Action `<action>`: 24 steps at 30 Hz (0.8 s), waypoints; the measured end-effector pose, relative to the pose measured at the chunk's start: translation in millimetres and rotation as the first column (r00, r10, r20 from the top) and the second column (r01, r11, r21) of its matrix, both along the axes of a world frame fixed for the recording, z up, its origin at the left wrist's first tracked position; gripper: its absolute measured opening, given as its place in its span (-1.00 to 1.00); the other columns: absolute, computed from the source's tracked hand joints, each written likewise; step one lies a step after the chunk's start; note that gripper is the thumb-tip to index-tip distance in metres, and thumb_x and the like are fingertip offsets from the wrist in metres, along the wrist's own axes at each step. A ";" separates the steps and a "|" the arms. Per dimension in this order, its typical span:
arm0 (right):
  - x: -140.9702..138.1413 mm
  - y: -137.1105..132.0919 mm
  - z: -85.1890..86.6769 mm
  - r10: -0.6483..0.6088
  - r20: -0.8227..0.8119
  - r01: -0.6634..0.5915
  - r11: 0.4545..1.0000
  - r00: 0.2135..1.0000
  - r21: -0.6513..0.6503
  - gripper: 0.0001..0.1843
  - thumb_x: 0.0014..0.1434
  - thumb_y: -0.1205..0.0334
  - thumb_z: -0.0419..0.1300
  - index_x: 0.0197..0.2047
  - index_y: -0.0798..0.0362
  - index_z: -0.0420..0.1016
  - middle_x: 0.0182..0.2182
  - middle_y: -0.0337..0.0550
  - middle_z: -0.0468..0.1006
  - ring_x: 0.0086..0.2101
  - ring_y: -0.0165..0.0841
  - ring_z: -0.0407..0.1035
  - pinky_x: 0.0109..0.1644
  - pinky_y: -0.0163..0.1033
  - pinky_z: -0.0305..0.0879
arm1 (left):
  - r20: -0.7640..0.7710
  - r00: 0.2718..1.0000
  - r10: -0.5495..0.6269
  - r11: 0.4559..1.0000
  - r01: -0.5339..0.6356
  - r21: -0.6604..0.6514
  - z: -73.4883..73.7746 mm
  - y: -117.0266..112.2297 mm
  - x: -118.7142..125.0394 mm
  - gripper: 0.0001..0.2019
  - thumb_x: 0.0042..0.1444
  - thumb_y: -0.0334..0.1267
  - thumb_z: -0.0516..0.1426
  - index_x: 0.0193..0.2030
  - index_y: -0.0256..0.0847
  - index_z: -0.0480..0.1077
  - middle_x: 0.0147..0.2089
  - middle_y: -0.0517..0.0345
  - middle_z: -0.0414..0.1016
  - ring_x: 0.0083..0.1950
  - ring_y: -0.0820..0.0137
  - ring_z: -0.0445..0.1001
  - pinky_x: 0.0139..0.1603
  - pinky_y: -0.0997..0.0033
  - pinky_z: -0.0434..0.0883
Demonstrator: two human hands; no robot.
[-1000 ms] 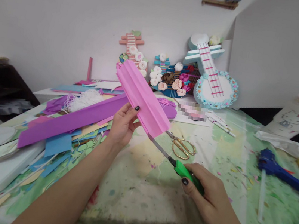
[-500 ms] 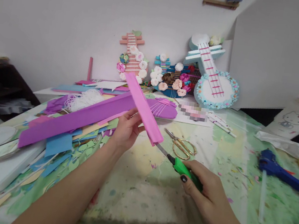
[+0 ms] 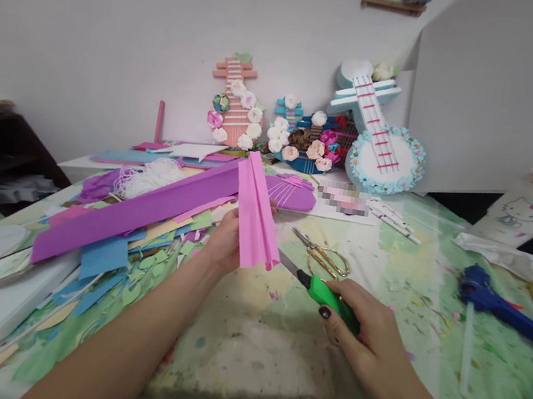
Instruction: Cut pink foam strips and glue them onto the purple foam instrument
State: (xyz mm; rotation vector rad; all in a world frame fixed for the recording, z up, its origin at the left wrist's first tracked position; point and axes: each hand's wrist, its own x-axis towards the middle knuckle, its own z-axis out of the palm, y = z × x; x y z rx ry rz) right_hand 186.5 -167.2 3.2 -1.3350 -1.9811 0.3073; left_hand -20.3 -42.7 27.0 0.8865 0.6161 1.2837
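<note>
My left hand (image 3: 225,241) is closed on a folded pink crepe paper strip (image 3: 255,214), held nearly upright with its fanned lower end above the table. My right hand (image 3: 365,340) grips the green handle of a utility knife (image 3: 320,291); its metal blade points up and left toward the strip's lower end. The hand rests low over the paint-stained green table (image 3: 411,276).
Gold scissors (image 3: 323,257) lie just beyond the knife. A long purple paper roll (image 3: 138,209) and paper scraps pile up on the left. A blue glue gun (image 3: 498,302) lies at right. Decorated paper guitars (image 3: 373,132) lean on the back wall.
My left hand has lowered and turned the pink strip from a long slant to nearly upright, closer to me. The knife has shifted slightly left, staying near the strip's lower end.
</note>
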 end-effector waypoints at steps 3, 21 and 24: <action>1.6 -0.1 -0.7 -0.022 0.029 0.021 0.999 0.999 0.041 -0.82 0.24 0.19 0.03 -0.13 0.04 0.36 -0.28 -0.13 0.45 -0.31 -0.35 0.36 -0.27 -0.26 0.25 | 0.019 0.999 -0.046 0.998 0.047 -0.036 0.6 0.1 -1.8 -0.71 -0.08 -0.33 0.27 -0.15 -0.29 0.49 -0.35 0.12 0.52 -0.50 0.56 0.39 -0.57 0.64 0.39; 3.5 -8.0 -3.8 -0.310 0.174 0.254 0.924 0.935 0.285 -0.74 0.20 0.19 0.07 -0.06 0.07 0.40 -0.24 -0.06 0.45 -0.38 -0.31 0.41 -0.34 -0.22 0.33 | -0.002 0.998 -0.060 0.998 0.060 -0.007 -4.8 -0.1 2.4 -0.64 -0.03 -0.41 0.23 -0.03 -0.21 0.43 -0.31 0.19 0.53 -0.46 0.51 0.48 -0.44 0.50 0.47; 3.8 -7.7 -3.6 -0.271 0.163 0.227 0.942 0.949 0.247 -0.75 0.20 0.19 0.07 -0.08 0.07 0.40 -0.26 -0.08 0.46 -0.39 -0.32 0.41 -0.34 -0.22 0.33 | -0.010 0.999 -0.043 0.999 0.042 -0.033 -3.4 -1.5 2.5 -0.71 -0.08 -0.41 0.24 -0.15 -0.24 0.46 -0.34 0.20 0.53 -0.48 0.50 0.47 -0.51 0.50 0.45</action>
